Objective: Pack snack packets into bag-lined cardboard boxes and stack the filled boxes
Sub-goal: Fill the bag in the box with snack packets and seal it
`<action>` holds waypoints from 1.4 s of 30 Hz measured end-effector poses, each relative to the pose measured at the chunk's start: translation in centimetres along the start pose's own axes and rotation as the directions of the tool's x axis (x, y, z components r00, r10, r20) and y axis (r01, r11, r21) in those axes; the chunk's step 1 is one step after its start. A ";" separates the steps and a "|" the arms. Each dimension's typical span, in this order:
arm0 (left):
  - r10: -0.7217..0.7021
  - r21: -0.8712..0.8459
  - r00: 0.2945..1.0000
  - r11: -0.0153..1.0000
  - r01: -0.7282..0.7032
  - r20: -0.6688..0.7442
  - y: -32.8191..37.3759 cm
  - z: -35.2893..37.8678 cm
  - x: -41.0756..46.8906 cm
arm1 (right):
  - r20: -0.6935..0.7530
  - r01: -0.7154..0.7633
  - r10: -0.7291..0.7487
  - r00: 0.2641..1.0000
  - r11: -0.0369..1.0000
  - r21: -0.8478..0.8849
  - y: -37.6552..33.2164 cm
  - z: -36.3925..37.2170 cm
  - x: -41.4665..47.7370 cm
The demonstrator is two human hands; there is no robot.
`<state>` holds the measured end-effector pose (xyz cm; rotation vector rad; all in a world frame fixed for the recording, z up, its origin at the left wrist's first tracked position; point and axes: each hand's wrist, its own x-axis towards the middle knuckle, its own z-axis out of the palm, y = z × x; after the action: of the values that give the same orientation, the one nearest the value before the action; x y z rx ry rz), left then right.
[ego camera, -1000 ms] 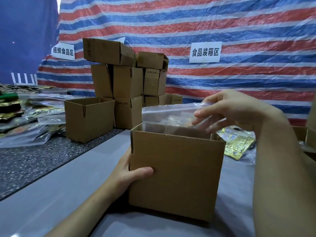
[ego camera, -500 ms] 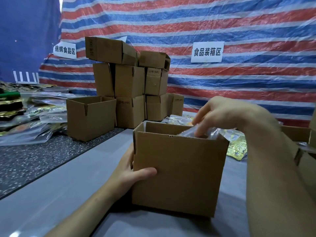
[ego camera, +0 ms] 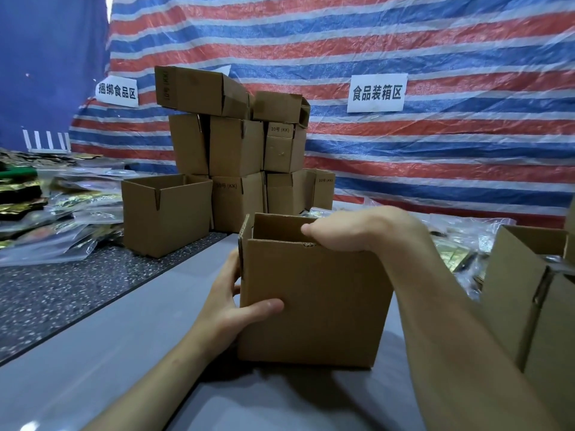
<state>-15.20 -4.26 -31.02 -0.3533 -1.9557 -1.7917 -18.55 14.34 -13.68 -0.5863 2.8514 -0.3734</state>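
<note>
Cardboard fills the head view: a box (ego camera: 314, 303) stands open-topped on the grey table (ego camera: 93, 368), close to its near edge and about midway along it. The left hand (ego camera: 230, 309) grasps the box by its left near corner, thumb laid flat across the front face and fingers wrapped round the left side. The right hand (ego camera: 357, 231) reaches over the front rim and down into the box. Only its back and thumb tip show above the cardboard, and the fingers are hidden inside, so I cannot tell whether they hold anything. At the table's right edge a right box (ego camera: 529, 306) stands near, its top also open. Toward the far edge a stack (ego camera: 236, 150) of boxes rises three tiers, the top ones lying tilted on their sides. Just beside the stack on the left, a left box (ego camera: 166, 213) sits open on a dark speckled top (ego camera: 62, 290) that adjoins the table's left edge. Packets (ego camera: 62, 219) in clear wrap lie heaped on that top's far left, and more packets (ego camera: 457, 244) lie at the far right of the table, behind the right forearm. A striped tarp (ego camera: 435, 42) hangs behind, bearing two white signs (ego camera: 376, 93).
</note>
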 end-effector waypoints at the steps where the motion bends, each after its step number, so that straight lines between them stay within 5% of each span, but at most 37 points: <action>1: -0.011 -0.007 1.000 1.000 0.011 0.001 -0.1 -0.1 0.0 | 0.021 -0.006 0.005 1.000 0.998 0.062 0.0 0.2 0.1; 7: -0.019 0.000 1.000 1.000 0.019 -0.001 -0.1 -0.3 0.1 | 0.261 -0.040 -0.094 0.961 0.884 0.465 1.4 -1.2 -0.3; 10: -0.030 -0.015 1.000 0.999 0.030 -0.003 -0.3 -0.3 0.1 | 0.228 -0.028 -0.078 0.970 0.904 0.426 1.6 -1.1 -0.3; 14: -0.036 -0.033 0.999 0.999 0.035 -0.023 -0.4 -0.2 0.2 | 0.061 0.109 -0.134 0.989 0.946 0.306 1.2 -0.4 -0.2; 18: -0.047 -0.029 0.999 0.998 0.047 -0.021 -0.4 -0.2 0.3 | -0.364 0.522 -0.386 0.848 0.731 0.441 1.4 -1.9 -0.1; 20: -0.047 -0.034 0.999 0.998 0.046 -0.020 -0.4 -0.1 0.3 | -0.630 0.642 -0.310 0.712 0.651 0.405 1.9 -2.4 0.2; 23: -0.054 -0.045 0.998 0.998 0.053 -0.018 -0.4 0.0 0.2 | -0.856 0.694 0.056 0.513 0.559 0.453 4.1 -2.8 1.0; 25: -0.059 -0.040 0.998 0.997 0.059 -0.009 -0.5 -0.1 0.3 | -0.840 0.654 0.306 0.448 0.528 0.541 6.1 -2.7 2.2; 31: -0.055 -0.034 0.998 0.998 0.055 -0.009 -0.6 -0.1 0.3 | -0.496 0.148 0.719 0.488 0.491 0.858 13.3 2.7 7.5; 36: -0.048 -0.054 0.999 0.997 0.047 -0.019 -0.6 0.0 0.3 | -0.419 -0.164 0.796 0.437 0.529 0.833 15.4 5.9 9.7; 42: -0.035 -0.054 0.999 0.998 0.034 -0.020 -0.6 0.1 0.4 | -0.269 -0.391 0.812 0.518 0.505 0.769 16.4 10.1 10.8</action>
<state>-15.81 -4.30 -31.31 -0.3189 -1.9132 -1.8656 -31.63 22.47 -29.49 0.9296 2.8631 -1.5093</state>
